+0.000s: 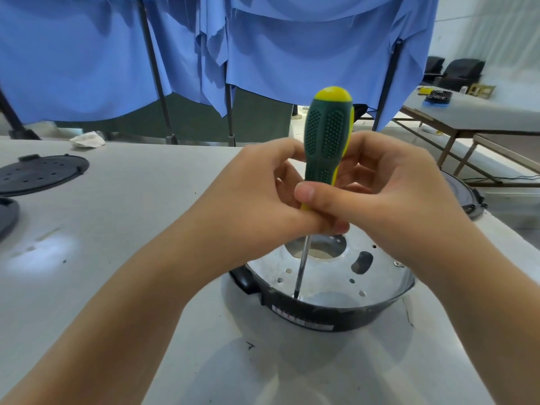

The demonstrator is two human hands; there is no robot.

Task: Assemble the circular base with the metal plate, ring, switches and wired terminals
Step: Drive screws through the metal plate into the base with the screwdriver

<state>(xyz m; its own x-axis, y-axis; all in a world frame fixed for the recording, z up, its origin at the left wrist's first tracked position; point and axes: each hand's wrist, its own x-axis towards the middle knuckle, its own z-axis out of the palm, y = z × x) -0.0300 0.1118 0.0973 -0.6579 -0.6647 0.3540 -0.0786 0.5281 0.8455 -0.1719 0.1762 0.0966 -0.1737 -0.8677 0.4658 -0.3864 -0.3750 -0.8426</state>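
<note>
A green and yellow screwdriver [327, 133] stands nearly upright over the circular base [321, 314], a black ring with a label on its near wall. Inside the base lies the shiny metal plate [330, 276] with a large round hole and several small holes. The screwdriver's tip rests on the plate near its front edge. My left hand [257, 194] and my right hand [388, 188] both grip the lower part of the handle, fingers curled round it, my right thumb across the front.
The base stands on a pale table [146, 229]. Black round covers [41, 173] lie at the far left, another round part [464, 197] at the right edge. A crumpled cloth [87, 140] lies at the back. Blue curtains hang behind; a second table [467, 112] stands at the right.
</note>
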